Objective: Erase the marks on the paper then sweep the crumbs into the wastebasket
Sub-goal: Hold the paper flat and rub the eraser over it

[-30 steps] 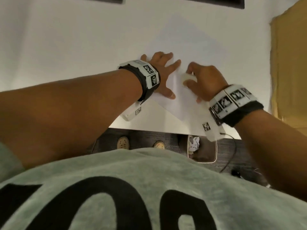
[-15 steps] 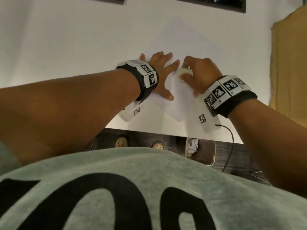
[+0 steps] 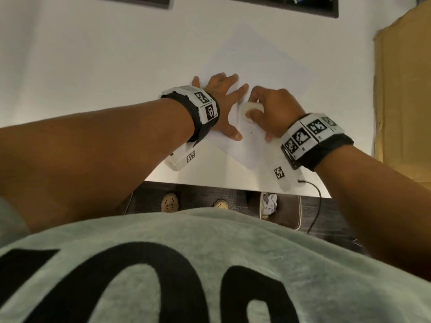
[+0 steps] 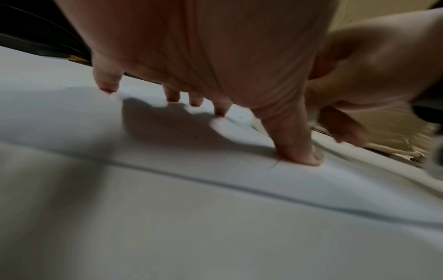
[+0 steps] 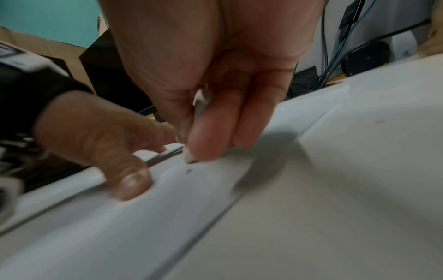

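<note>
Here, the paper lies turned cornerwise on the white table, its nearest corner pointing toward the table's near edge. The left hand lies flat on the paper's left part, fingers straight and spread, thumb tip pressed down close to the paper's near-left edge; it grips nothing. Just to its right, also over the paper, the right hand is curled around a white eraser, pinched between thumb and fingers. In the right wrist view the eraser's lower tip meets the sheet, with a small dark mark just in front of it. A faint speck shows on the paper's far part. The wastebasket stands on the floor below the table's near edge, beneath the paper's nearest corner, with crumpled white paper inside. Cardboard lies well to the right of the paper.
</note>
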`<state>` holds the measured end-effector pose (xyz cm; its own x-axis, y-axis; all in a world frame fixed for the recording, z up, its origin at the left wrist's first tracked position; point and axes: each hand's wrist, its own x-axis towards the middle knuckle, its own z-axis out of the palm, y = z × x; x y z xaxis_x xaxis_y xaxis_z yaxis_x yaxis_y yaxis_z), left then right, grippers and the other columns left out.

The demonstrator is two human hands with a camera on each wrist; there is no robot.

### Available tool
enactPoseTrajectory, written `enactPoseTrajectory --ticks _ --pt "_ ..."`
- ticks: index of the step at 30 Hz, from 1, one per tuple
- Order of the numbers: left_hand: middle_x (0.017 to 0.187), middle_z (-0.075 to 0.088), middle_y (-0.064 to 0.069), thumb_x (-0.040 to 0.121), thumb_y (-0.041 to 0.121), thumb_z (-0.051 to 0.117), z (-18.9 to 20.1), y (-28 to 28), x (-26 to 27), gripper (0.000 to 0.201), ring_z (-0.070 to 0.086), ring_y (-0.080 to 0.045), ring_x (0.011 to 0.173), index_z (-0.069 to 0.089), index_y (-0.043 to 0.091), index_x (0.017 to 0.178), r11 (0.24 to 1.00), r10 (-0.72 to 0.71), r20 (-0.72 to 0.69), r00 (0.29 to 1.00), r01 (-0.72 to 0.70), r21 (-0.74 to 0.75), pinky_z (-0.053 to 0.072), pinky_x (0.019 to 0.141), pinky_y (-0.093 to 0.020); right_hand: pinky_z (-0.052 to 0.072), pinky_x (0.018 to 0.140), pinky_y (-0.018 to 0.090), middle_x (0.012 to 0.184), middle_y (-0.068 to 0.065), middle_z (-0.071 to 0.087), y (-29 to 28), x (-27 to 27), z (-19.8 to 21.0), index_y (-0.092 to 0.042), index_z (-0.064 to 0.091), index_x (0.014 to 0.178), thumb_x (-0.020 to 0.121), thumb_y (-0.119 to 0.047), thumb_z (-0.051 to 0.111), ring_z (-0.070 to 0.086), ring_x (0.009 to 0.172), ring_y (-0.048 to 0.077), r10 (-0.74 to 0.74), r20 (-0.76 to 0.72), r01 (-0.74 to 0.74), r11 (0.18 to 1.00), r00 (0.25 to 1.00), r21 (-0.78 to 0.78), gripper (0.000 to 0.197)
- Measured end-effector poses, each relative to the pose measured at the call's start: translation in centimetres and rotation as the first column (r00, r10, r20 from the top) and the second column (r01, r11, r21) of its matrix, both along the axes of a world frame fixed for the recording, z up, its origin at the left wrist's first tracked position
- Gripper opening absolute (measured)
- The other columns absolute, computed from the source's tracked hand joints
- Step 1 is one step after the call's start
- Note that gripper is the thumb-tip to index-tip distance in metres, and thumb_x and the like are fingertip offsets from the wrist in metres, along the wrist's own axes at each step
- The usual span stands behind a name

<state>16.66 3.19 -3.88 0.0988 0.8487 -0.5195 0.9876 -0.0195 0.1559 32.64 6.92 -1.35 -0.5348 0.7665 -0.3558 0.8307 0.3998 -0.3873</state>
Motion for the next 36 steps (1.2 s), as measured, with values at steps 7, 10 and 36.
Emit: enactPoseTrajectory --ticks 7,10,36 --pt "0.157 -0.016 0.008 0.058 0.082 0.059 0.2 -0.1 -0.1 0.121 -0.012 -0.021 0.144 -0.012 0.039 0.146 1.000 -0.004 -0.010 1.000 0.004 0.007 0.004 0.109 -0.066 0.055 0.050 0.032 0.083 0.008 0.064 -0.5 0.9 -0.3 -0.023 0.053 0.103 0.092 -0.028 0.053 0.064 0.047 0.025 -0.055 -0.003 0.055 0.999 0.998 -0.001 0.012" --pt "0.157 -0.016 0.009 0.059 0.082 0.059 0.2 -0.3 0.0 0.121 -0.013 -0.021 0.144 -0.012 0.039 0.146 1.000 -0.001 -0.009 1.000 0.001 0.000 0.003 0.109 -0.066 0.053 0.045 0.030 0.086 0.011 0.065 -0.2 0.8 0.0 -0.022 0.053 0.100 0.092 -0.027 0.053 0.065 0.046 0.028 -0.160 -0.044 0.161 0.987 0.986 0.015 0.009" --pt "0.158 -0.013 0.004 0.067 0.080 0.052 0.2 -0.5 0.7 0.114 -0.009 -0.021 0.145 -0.012 0.031 0.148 0.963 -0.270 -0.027 0.962 0.271 0.017 0.007 0.111 -0.064 0.053 0.046 0.031 0.076 0.006 0.063 -3.7 2.2 -0.1 -0.018 0.049 0.104 0.094 -0.029 0.054 0.064 0.042 0.022 -0.248 0.030 0.248 0.969 0.968 -0.001 0.016"
